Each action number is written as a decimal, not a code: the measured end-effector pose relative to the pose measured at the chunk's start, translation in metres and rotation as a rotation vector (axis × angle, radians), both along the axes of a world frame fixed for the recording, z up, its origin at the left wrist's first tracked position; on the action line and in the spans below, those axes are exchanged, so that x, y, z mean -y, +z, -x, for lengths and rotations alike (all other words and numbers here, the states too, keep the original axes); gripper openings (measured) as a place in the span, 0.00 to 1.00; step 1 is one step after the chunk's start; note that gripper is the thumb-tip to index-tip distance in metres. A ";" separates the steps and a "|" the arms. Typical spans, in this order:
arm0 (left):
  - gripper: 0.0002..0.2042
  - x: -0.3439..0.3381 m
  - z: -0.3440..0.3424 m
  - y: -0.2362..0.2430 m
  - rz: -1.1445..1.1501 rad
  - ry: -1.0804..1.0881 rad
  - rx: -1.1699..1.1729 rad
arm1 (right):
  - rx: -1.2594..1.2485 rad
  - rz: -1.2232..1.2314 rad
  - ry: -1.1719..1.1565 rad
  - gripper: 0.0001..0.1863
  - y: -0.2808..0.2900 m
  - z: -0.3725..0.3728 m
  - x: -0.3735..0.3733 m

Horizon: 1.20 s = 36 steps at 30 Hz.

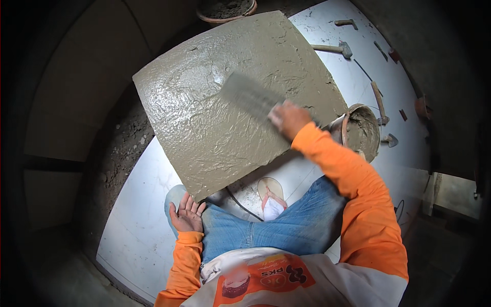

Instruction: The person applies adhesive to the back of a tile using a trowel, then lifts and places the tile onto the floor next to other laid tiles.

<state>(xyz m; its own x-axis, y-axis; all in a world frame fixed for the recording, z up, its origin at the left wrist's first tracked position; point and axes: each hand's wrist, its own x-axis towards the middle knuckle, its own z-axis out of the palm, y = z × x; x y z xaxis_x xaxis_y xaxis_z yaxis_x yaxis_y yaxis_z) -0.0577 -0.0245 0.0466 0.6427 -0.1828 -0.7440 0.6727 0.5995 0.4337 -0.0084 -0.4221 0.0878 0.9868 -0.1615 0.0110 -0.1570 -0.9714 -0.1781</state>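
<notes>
A large slab coated in wet grey-brown mortar (204, 138) lies before me, shiny on its left side and rougher toward the right. My right hand (292, 118) grips a flat rectangular plastering trowel (250, 96), which is smeared by motion over the middle of the slab. Palm up, my left hand (188, 217) rests by my left knee near the slab's closest corner. Its fingers are apart and nothing lies in it. A bucket of mortar (364, 134) stands against the slab's right corner, beside my right forearm.
Another tub of mortar (227, 9) sits beyond the slab's far edge. On the white sheet (399, 143) to the right lie a hammer (335, 48), another hammer (379, 102), a small trowel (390, 140) and other tools. Dark rubble (125, 138) covers the ground at left.
</notes>
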 end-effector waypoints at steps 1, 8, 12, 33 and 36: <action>0.37 0.001 0.000 0.000 -0.005 0.004 -0.008 | -0.022 -0.026 -0.082 0.14 0.004 -0.014 0.021; 0.37 0.010 -0.001 -0.002 -0.040 0.037 0.005 | -0.057 -0.321 -0.518 0.20 0.014 -0.095 0.130; 0.35 0.012 0.000 -0.003 -0.047 0.024 0.032 | -0.086 -0.331 -0.468 0.22 -0.006 -0.126 0.085; 0.35 -0.002 0.002 -0.008 0.077 0.016 0.038 | -0.018 0.234 0.675 0.15 0.008 -0.130 -0.049; 0.36 -0.002 0.000 -0.009 0.072 0.003 0.043 | 0.049 0.281 0.573 0.15 0.004 -0.186 -0.028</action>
<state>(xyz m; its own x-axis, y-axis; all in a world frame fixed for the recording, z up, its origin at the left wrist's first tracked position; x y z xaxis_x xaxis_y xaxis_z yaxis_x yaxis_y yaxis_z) -0.0581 -0.0223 0.0377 0.6741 -0.2326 -0.7011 0.6526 0.6322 0.4176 0.1771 -0.3939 0.0921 0.9131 0.4070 0.0238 0.4028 -0.9097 0.1016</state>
